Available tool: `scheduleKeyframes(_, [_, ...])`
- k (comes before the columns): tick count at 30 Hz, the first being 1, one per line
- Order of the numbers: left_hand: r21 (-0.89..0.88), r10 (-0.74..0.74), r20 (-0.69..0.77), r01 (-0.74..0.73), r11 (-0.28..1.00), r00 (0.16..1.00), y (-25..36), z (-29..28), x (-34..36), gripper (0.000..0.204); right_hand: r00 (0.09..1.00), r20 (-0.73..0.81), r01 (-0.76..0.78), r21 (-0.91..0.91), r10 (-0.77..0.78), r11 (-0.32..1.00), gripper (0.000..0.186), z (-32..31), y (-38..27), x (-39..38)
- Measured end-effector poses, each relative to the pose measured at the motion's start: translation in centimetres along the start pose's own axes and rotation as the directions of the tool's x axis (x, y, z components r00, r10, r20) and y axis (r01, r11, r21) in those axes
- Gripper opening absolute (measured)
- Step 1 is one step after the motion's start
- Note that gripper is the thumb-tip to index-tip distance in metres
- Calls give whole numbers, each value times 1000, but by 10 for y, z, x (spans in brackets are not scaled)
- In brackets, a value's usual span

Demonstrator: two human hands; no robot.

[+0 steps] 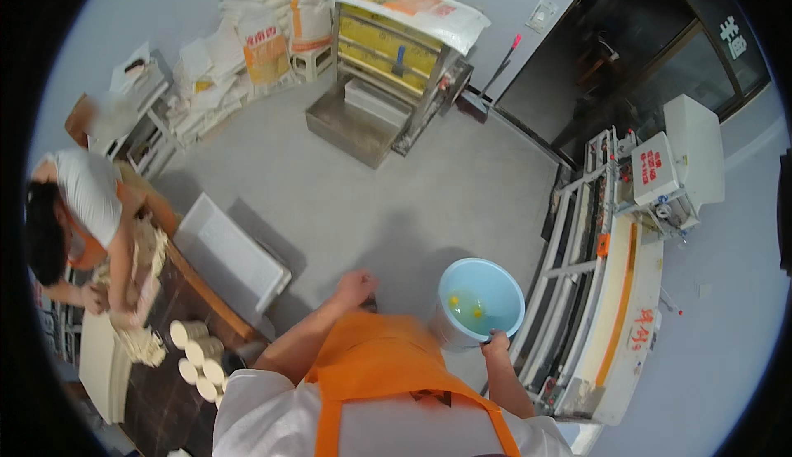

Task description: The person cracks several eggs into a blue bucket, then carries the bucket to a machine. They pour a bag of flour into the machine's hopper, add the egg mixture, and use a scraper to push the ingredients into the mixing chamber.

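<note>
A light blue bucket [446,325] hangs at my right side. My right hand [495,342] is closed on its rim, or on a handle there; the exact grip is too small to tell. Inside the bucket, clear liquid [469,302] holds a few round yellow blobs that look like egg yolks. My left hand [355,287] is held out in front of my orange apron [371,350], fingers curled, with nothing visible in it. A dark shape shows just below that hand, perhaps a shoe.
At left, a co-worker [87,201] handles dough strips [144,346] at a dark table [161,391] with pale cylinders [202,350]. A white tub [223,251] stands beside it. A metal machine [388,53] and flour sacks [264,44] stand behind; a long conveyor machine [615,308] lines the right.
</note>
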State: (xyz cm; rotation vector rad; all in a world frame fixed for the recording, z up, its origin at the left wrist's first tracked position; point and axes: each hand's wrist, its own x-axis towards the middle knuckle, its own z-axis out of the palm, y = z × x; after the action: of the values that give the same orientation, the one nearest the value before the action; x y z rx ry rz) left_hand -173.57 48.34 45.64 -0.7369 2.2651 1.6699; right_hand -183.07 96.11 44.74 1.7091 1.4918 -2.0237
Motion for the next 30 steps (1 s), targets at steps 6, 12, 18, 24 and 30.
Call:
scheduleKeyframes(6, [131, 100, -56, -92, 987, 993, 115, -105, 189, 46, 997, -63, -49, -58, 45, 997, 39, 216, -54, 52])
scheduleKeyframes(12, [119, 74, -24, -71, 990, 997, 230, -179, 361, 49, 997, -1, -71, 46, 71, 996, 37, 390, -85, 158])
scheduleKeyframes(18, [350, 286, -44, -254, 902, 957, 343, -256, 510, 45, 984, -40, -165, 132, 171, 977, 37, 535, -88, 163])
scheduleKeyframes(24, [576, 788, 16, -650, 496, 616, 561, -295, 733, 38, 982, -79, -160, 152, 173, 975, 29, 669, -121, 188])
scheduleKeyframes(30, [777, 917, -35, -566, 276, 398, 657, -293, 949, 56, 965, -262, 10, 105, 18, 994, 20, 782, -102, 199])
